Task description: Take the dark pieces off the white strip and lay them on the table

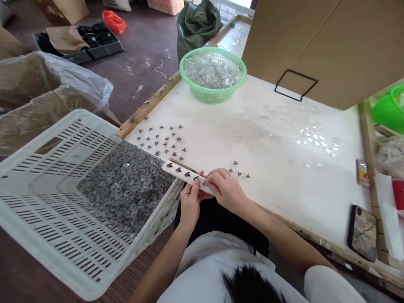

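A narrow white strip [183,171] with a row of small dark-and-pink printed motifs lies across my hands at the table's near edge. My left hand [192,198] grips the strip from below, its thumb on the top face. My right hand [225,187] is at the strip's right end, fingertips pinched together over the last motif; whether they hold a piece is hidden. Several small pieces with the same motif [239,174] lie just beyond my right hand. A larger group of them [166,144] is spread on the white tabletop [217,130] at the left.
Left of me, a white slotted crate [47,189] holds many clear small pieces [129,185]. A green basket [210,97] of clear pieces stands at the table's far side. A cardboard sheet [315,46] rises at the back right. A phone [362,232] lies near the right edge.
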A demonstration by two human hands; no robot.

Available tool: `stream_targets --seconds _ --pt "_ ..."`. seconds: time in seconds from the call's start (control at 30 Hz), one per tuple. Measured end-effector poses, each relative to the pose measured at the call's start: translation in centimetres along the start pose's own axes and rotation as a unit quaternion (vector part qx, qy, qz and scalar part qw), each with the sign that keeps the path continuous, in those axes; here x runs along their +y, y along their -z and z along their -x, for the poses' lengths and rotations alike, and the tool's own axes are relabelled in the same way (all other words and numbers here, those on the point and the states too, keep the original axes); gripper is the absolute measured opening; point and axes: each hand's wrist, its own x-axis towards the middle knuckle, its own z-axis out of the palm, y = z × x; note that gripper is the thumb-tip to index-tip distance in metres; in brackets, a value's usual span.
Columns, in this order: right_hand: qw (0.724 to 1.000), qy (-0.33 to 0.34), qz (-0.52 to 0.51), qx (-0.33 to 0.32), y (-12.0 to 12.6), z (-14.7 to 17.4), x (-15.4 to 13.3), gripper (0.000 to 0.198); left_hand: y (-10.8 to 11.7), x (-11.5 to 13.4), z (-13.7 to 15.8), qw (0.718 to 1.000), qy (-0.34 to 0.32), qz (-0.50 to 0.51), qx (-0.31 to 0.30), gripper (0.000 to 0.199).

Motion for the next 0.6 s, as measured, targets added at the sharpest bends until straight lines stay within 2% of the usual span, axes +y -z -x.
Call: stream_targets --seconds 0.07,0.13,0.23,0.33,0.43,0.5,0.6 --pt "0.999 -0.004 -0.042 0.018 0.8 0.0 0.1 0.011 -0.2 -0.1 0.1 1.000 0.006 0.004 -0.004 0.050" --pt "0.996 -0.041 -0.072 0.042 2.2 -0.2 1.1 0.008 -0.3 -0.1 0.2 1.000 0.005 0.004 -0.004 0.050" --pt "0.979 -0.164 -0.076 0.097 5.3 -0.6 5.0 0.007 0.1 -0.1 0.1 1.000 -0.002 0.009 -0.001 0.048" --pt "0.935 -0.296 -0.037 0.193 8.6 -0.4 10.5 0.012 0.7 0.0 -0.1 1.000 -0.005 0.014 0.009 0.043" --pt "0.900 -0.392 -0.030 0.185 10.5 0.1 14.6 0.012 1.0 -0.1 -0.4 1.000 0.002 0.018 0.020 0.042" --pt "0.895 -0.413 -0.029 0.166 10.8 0.3 15.8 0.012 1.0 -0.1 -0.5 1.000 0.008 0.018 0.021 0.042" --pt "0.899 -0.409 -0.005 0.155 10.6 0.3 16.2 0.012 1.0 -0.2 -0.6 1.000 0.008 0.013 0.015 0.043"
